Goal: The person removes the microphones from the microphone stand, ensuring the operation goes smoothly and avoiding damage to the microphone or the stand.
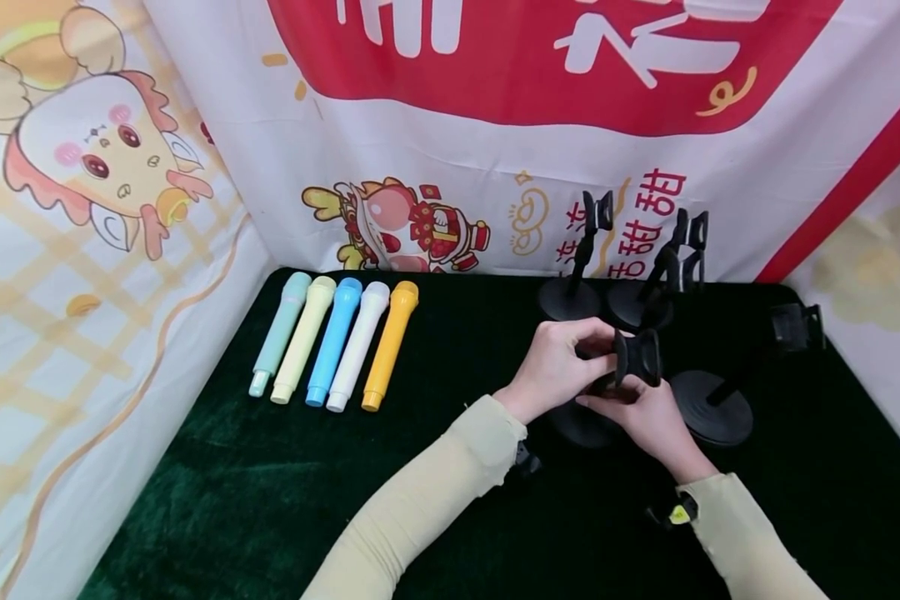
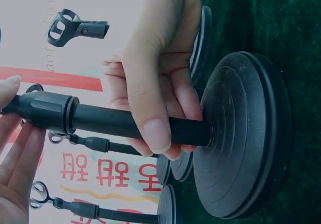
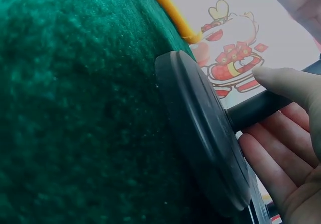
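A black microphone stand with a round base [image 1: 585, 429] stands between both hands. My left hand [image 1: 555, 367] holds it high up, just under the dark clip [image 1: 640, 357]; in the left wrist view its fingers [image 2: 27, 153] pinch the ribbed collar [image 2: 50, 109]. Lower down, my right hand [image 1: 648, 421] grips the thin pole [image 2: 190, 131], its thumb across the front and fingers behind. The right wrist view shows the right thumb [image 3: 281, 81] by the pole [image 3: 256, 111], close above the base [image 3: 200, 138]. Whether the base bears fully on the cloth cannot be told.
Several similar stands are behind and to the right, including one at back left [image 1: 570, 298] and one at right [image 1: 712, 408]. Microphones in several colours, such as the orange one [image 1: 392, 346], lie in a row at left on the dark green cloth [image 1: 270, 500]. Printed fabric [image 1: 457, 150] hangs behind.
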A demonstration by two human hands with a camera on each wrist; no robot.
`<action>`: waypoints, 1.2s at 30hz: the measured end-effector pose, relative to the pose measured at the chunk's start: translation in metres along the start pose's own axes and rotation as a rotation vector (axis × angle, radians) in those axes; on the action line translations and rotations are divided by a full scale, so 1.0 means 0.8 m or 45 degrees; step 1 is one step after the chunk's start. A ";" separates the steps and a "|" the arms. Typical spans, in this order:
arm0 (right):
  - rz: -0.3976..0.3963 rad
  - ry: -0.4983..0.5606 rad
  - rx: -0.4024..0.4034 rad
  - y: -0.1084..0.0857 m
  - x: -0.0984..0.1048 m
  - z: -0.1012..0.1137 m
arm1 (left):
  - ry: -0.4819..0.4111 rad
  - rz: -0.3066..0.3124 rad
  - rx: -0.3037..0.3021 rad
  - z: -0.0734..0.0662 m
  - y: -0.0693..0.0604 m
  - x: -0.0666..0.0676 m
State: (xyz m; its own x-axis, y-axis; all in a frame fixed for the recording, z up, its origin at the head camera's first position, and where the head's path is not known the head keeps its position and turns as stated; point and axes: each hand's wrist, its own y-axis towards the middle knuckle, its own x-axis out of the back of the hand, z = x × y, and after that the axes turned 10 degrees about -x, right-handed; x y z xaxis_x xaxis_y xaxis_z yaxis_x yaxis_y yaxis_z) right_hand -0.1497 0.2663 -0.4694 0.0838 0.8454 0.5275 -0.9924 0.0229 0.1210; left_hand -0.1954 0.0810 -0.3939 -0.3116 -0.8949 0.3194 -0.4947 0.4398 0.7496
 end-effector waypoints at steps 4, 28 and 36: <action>-0.059 0.006 0.024 -0.006 -0.002 0.000 | 0.008 0.019 0.042 -0.003 0.001 0.001; -0.112 -0.014 0.021 -0.033 0.033 0.022 | 0.013 0.049 0.244 0.014 -0.043 0.056; -0.195 -0.118 0.041 -0.047 0.064 0.022 | 0.053 0.075 0.374 0.030 -0.067 0.071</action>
State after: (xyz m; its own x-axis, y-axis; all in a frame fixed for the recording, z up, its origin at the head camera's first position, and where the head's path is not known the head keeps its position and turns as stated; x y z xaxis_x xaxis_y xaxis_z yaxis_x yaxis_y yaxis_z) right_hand -0.1065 0.2995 -0.4324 0.2434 0.7807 0.5756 -0.9640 0.1292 0.2323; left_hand -0.2055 0.0086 -0.4301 -0.3159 -0.8670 0.3853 -0.6922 0.4883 0.5314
